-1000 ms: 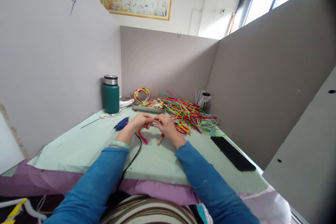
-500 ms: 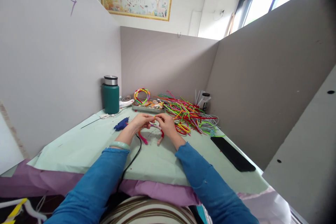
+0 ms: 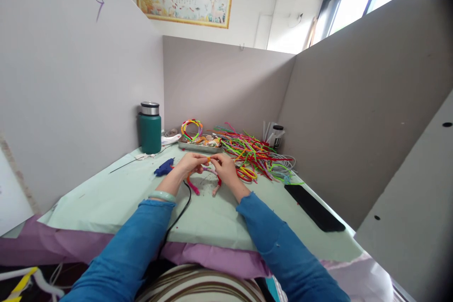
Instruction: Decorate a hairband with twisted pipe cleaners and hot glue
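Observation:
Over the middle of the table, my left hand (image 3: 192,163) and my right hand (image 3: 223,166) meet at the fingertips. Both pinch a small orange piece (image 3: 208,159), mostly hidden by the fingers; its exact kind cannot be made out. Just below them lies a curved pink and red fuzzy band (image 3: 194,188), its two ends pointing towards me and its top partly covered by my hands. A blue glue gun (image 3: 164,167) rests left of my left hand, and a black cord (image 3: 184,205) runs from near it to the table's front edge.
A heap of colourful pipe cleaners (image 3: 251,151) lies behind my right hand. Beside it stand a metal tray (image 3: 200,147) of small parts and a multicoloured ring (image 3: 191,130). A green bottle (image 3: 150,132) is at left, a black flat strip (image 3: 313,207) at right. Grey partitions (image 3: 226,85) enclose the table.
My fingertips have shifted very slightly, and a bit more of the orange piece shows between them. Everything else stays in place.

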### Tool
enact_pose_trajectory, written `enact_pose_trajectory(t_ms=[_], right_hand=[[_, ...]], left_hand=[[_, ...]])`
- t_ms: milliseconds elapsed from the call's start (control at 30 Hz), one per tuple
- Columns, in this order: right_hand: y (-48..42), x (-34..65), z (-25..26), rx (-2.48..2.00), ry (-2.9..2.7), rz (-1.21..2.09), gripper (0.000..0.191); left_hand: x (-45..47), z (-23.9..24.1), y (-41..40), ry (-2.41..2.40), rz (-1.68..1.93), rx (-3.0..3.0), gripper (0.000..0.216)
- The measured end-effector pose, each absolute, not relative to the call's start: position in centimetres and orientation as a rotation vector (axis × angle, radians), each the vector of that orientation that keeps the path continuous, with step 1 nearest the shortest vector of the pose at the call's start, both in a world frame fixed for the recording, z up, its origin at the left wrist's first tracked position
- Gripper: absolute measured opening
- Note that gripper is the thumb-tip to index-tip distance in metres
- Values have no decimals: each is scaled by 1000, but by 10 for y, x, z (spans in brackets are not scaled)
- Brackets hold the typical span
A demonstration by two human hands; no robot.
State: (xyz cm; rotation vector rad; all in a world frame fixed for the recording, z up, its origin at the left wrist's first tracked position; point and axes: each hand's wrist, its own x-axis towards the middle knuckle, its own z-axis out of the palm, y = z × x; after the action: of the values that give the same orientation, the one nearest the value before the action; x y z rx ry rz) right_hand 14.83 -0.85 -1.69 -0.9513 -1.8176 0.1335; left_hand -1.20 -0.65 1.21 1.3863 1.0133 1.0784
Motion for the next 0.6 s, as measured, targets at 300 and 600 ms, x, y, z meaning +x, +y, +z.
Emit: enact_pose_trajectory(t_ms=[300,600], right_hand=[[-15,147,-15,-1026,-1890,-40,21],[-18,145,-16,-1105,-1970,-230,24]], left_hand=[[-12,4,1,1028,1111,1445,32],[-9,9,-7,1081,1122,1454,24]])
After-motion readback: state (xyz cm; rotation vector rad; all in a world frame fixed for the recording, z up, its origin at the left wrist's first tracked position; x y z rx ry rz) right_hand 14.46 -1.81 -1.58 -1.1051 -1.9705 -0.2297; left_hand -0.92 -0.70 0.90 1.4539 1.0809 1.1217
